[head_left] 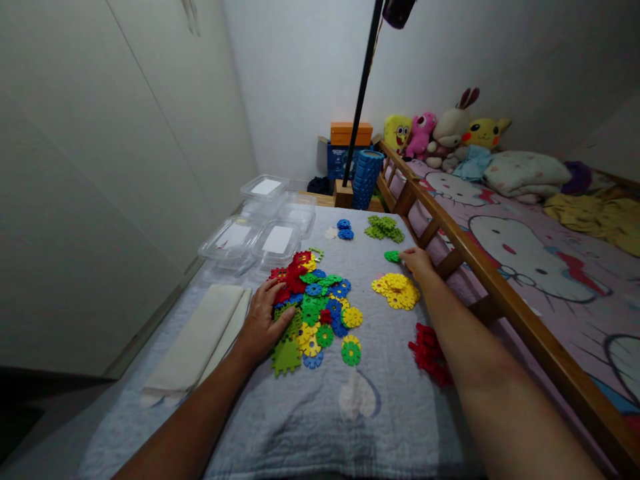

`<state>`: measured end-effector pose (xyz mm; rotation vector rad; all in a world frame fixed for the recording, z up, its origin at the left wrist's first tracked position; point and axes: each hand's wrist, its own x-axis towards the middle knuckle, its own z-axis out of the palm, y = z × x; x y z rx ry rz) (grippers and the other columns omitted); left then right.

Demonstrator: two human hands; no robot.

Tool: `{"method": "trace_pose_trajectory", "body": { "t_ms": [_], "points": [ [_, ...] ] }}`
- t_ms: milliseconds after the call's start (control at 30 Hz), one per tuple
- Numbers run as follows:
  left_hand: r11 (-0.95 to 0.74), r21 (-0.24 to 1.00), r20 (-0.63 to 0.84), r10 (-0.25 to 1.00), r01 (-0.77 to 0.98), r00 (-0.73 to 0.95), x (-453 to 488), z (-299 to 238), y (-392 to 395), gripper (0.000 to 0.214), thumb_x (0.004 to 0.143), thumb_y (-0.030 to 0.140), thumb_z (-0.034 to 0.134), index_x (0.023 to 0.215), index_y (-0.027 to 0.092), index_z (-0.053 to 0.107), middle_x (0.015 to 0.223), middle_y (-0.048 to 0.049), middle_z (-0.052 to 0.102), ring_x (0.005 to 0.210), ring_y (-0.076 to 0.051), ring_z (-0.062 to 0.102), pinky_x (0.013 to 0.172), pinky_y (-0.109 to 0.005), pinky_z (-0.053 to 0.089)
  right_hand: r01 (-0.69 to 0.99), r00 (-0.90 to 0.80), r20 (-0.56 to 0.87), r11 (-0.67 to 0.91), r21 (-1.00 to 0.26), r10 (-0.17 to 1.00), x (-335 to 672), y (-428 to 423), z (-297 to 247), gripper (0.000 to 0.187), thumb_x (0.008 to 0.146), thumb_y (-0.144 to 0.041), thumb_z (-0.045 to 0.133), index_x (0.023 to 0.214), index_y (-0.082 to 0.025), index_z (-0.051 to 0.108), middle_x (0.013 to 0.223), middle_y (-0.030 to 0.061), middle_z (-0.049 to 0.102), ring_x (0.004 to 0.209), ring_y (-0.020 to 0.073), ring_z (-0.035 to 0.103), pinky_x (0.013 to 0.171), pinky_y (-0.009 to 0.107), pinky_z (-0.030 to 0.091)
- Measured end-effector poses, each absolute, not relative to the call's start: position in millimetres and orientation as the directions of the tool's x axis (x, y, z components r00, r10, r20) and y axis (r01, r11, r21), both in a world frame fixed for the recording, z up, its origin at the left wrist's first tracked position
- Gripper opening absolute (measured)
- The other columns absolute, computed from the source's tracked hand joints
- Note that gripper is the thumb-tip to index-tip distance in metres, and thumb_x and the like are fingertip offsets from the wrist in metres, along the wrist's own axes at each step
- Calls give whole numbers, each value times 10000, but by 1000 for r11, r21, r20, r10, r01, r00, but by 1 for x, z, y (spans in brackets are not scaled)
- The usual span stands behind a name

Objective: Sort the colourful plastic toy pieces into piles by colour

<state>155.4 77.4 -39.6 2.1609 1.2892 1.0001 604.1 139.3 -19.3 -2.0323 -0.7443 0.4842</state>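
Observation:
My left hand (266, 319) lies over the left side of a mixed pile of plastic building pieces, fingers stretched out and resting on red and olive-green ones. The pile holds green notched discs (311, 311), blue notched discs (314, 289), yellow discs (353, 317) and square olive-green pieces (287, 357). Across the cloth, my right hand (417, 260) pinches the edge of a green notched disc (392, 256) low over the surface. Nearby are a yellow disc heap (397, 291), a light-green heap (384, 228), two blue discs (345, 229) and a red heap (430, 355), partly hidden by my right forearm.
Several clear plastic boxes (231, 240) with white labels stand at the back left. A folded cream cloth (197, 340) lies at the left. A wooden bed rail (463, 250) runs along the right. Behind the table stand a black pole (361, 100) and a blue foam roller (367, 179).

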Motion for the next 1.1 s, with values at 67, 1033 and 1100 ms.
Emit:
{"method": "trace_pose_trajectory", "body": {
  "t_ms": [67,1033,1100],
  "points": [
    [-475,670,360,880,570,310,156,-39,77,511,942,480,551,1391,239,503,1479,-127,455,1397,-301,429,1191,-545,346,364,720,-37,-422,-830,693,605,137,-20,158,713,-151,744,802,-166,614,579,-34,554,478,106,462,464,226,328],
    [-473,673,361,881,569,305,155,-40,77,536,936,501,555,1389,219,509,1478,-134,463,1398,-308,429,1194,-544,347,878,433,67,-404,-257,899,615,170,-19,469,695,-236,756,1152,-131,737,1043,125,732,965,253,679,763,271,501],
    [-475,671,364,880,570,305,154,-41,77,535,938,505,550,1388,218,507,1480,-136,460,1399,-308,427,1195,-546,343,874,422,35,-396,-282,906,616,169,-16,549,695,-258,779,1218,-109,704,1089,140,725,981,258,680,774,274,504]
  ]
}}
